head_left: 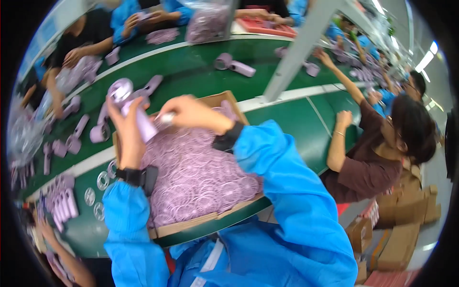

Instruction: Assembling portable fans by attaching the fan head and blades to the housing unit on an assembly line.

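My left hand (128,129) is wrapped round a lilac plastic housing (143,123), which has a round, ring-like head at the top and a tubular handle slanting down to the right. Beside that handle my right hand (191,113) has its fingers pinched on a small whitish, shiny piece (167,118), too blurred to name. Both hands are above a shallow cardboard box (231,99) heaped with thin lilac rings (205,179). Left of the box, several pale, flat rings (103,181) lie on the green bench.
Beyond the box a green conveyor belt (191,67) carries several more lilac housings (242,68). A grey metal post (299,48) rises at its near edge. At my right sits a person in a brown shirt (366,167); others work opposite. Cardboard cartons (401,210) stand at the right.
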`<action>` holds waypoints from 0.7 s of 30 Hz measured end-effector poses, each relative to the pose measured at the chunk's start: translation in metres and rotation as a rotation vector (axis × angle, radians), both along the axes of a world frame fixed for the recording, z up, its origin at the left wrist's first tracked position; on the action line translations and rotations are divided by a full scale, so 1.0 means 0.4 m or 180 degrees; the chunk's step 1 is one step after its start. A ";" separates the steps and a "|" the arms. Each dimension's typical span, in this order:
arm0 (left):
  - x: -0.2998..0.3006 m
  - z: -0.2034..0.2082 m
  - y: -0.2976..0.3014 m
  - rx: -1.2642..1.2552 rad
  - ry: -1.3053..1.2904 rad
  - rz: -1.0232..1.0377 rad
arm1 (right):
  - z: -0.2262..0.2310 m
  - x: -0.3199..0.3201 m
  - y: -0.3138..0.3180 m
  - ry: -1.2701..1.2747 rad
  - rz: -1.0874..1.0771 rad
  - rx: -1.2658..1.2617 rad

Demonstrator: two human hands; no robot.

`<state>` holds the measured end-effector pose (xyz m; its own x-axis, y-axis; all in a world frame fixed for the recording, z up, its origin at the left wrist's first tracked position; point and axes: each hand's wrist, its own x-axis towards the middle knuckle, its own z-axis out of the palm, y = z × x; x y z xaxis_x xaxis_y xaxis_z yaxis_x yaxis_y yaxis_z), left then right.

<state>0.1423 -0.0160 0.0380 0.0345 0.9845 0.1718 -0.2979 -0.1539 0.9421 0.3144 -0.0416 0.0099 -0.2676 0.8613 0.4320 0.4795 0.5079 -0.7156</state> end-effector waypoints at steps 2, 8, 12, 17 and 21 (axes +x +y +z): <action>-0.004 0.013 -0.005 0.0112 -0.0125 -0.0169 | 0.046 0.001 0.007 0.1662 0.0096 -0.1462; 0.009 0.012 -0.032 0.0409 -0.0296 -0.0549 | 0.077 0.003 -0.029 0.3007 0.0422 -0.1597; 0.005 0.014 -0.036 0.0715 -0.0181 -0.0711 | 0.081 -0.003 -0.034 0.3010 0.0534 -0.1644; 0.006 0.017 -0.034 0.0868 -0.0111 -0.0746 | 0.097 0.006 -0.036 0.2897 0.0614 -0.1819; -0.005 0.016 -0.031 0.0790 -0.0251 -0.0758 | 0.096 0.018 -0.037 0.2868 0.0771 -0.1944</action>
